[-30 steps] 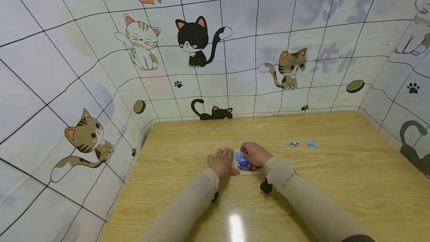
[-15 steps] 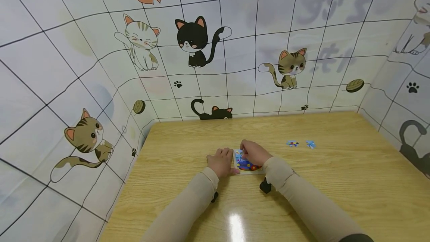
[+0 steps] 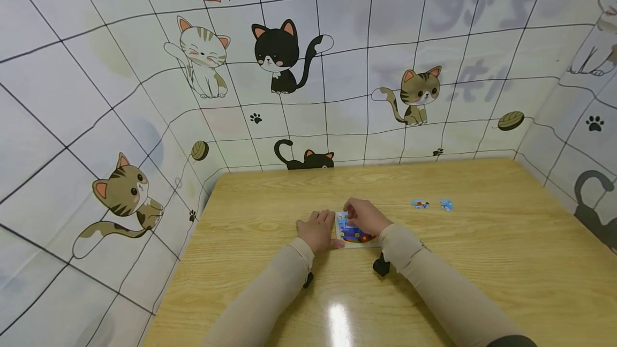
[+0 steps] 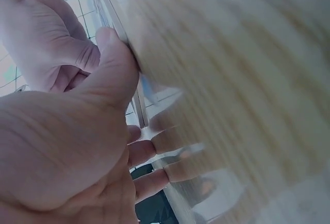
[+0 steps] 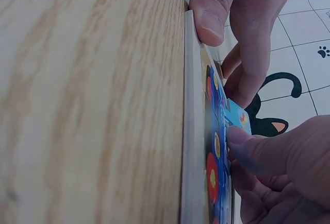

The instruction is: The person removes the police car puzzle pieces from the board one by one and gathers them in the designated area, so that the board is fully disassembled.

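Note:
A small jigsaw puzzle board (image 3: pixel 362 246) with a blue and red picture lies on the table between my hands. My left hand (image 3: pixel 316 232) rests at its left side, thumb on the front left corner and the other fingers stretched along the edge. In the right wrist view, my right hand (image 5: pixel 289 162) pinches a light blue puzzle piece (image 5: pixel 239 116) between thumb and fingers. That piece stands tilted against the picture surface of the board. From the head view, my right hand covers the board's upper right part.
Two loose puzzle pieces, one blue with red and yellow (image 3: pixel 420 204) and one light blue (image 3: pixel 446 205), lie to the right on the wooden table (image 3: pixel 482 240). A cat-patterned wall covering (image 3: pixel 347 138) stands behind the table. Black wrist devices (image 3: pixel 382 266) hang under both sleeves.
The head view has tilted down a little. Both hands keep nearly the same places at the board, with the right fingers still on the piece.

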`<state>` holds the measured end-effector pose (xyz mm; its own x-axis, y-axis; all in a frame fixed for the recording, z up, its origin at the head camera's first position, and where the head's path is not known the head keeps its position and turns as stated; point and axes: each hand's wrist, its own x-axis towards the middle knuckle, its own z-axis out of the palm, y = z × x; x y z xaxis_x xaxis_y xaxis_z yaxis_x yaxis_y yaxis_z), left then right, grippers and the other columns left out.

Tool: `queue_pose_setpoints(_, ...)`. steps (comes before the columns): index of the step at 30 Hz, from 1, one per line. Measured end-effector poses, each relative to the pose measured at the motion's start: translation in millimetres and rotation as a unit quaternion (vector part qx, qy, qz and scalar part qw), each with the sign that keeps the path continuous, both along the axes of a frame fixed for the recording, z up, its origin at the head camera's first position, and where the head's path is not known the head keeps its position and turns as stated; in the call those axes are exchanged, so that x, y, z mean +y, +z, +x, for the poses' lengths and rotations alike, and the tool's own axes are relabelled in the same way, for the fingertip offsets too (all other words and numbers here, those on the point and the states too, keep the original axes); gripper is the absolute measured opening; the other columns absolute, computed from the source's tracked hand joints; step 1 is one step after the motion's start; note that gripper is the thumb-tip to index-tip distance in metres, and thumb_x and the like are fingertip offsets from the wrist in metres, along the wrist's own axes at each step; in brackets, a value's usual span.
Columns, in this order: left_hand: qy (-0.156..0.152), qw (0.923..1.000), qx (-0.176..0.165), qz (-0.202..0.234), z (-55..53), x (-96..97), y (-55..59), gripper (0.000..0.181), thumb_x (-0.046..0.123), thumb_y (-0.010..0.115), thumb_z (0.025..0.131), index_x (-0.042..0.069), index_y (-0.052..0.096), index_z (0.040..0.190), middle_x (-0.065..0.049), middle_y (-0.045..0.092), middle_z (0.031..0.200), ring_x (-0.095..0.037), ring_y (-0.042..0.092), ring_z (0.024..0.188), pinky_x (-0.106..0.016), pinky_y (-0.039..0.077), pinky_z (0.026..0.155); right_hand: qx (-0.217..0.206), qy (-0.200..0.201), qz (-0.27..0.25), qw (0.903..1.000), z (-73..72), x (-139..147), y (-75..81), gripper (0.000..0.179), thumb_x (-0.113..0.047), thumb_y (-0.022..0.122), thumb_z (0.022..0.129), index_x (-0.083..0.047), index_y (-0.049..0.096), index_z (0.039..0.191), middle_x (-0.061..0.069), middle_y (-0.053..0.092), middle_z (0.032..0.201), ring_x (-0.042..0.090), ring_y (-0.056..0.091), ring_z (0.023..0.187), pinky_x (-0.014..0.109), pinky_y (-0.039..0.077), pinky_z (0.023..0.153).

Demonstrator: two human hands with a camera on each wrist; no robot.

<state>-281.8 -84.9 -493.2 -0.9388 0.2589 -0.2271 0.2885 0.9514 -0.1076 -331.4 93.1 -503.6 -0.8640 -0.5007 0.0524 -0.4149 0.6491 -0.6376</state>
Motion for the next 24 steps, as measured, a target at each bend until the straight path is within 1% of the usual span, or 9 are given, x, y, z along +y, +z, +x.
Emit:
queue_pose_setpoints(5,-0.006,1.0000,0.002,0.004,1.9,-0.8,1.6,0.090,0.076,0.047,0.089,0.029,0.025,0.163,0.007,0.030,0.164,-0.019,0.032,0.147,-0.061,0.046,0.098,0.006,-0.004,0.025,0.9997,0.1,-0.5,0.1,0.022,0.001,0.074,0.091,0.002,0.068,0.112,0.006,0.066,0.095,0.019,0.062,0.088,0.040,0.054,0.082)
queue_pose_setpoints(9,-0.011,0.9999,0.009,0.005,2.4,-1.9,1.6,0.089,0.076,0.048,0.089,0.029,0.027,0.162,0.006,0.031,0.163,-0.020,0.034,0.146,-0.061,0.047,0.097,0.025,0.003,0.035,0.9991,-0.4,0.8,-0.2,0.021,-0.003,0.074,0.092,0.003,0.071,0.112,0.008,0.066,0.098,0.021,0.063,0.090,0.041,0.054,0.083)
queue_pose_setpoints(13,-0.011,0.9998,0.011,0.011,1.3,-3.2,0.7,0.089,0.076,0.049,0.090,0.028,0.028,0.162,0.005,0.032,0.163,-0.021,0.034,0.146,-0.063,0.046,0.098,0.026,0.012,0.040,0.9988,-3.0,2.9,-1.3,0.022,-0.004,0.073,0.093,0.003,0.071,0.114,0.009,0.067,0.101,0.023,0.065,0.093,0.041,0.055,0.084)
queue_pose_setpoints(18,-0.012,0.9998,0.010,0.015,1.6,-3.0,2.1,0.089,0.075,0.049,0.090,0.028,0.028,0.162,0.005,0.032,0.163,-0.021,0.034,0.146,-0.063,0.045,0.098,0.020,0.014,0.035,0.9991,-4.8,5.0,-1.4,0.022,-0.003,0.071,0.094,0.003,0.070,0.116,0.009,0.067,0.103,0.023,0.065,0.094,0.042,0.055,0.085)
queue_pose_setpoints(24,-0.010,0.9999,0.005,0.010,2.9,-2.6,4.1,0.089,0.076,0.048,0.089,0.029,0.027,0.162,0.005,0.031,0.164,-0.020,0.032,0.147,-0.062,0.045,0.099,0.024,0.018,0.023,0.9993,-4.5,8.5,0.3,0.024,-0.006,0.071,0.095,0.002,0.070,0.118,0.008,0.067,0.103,0.023,0.065,0.094,0.042,0.055,0.084)
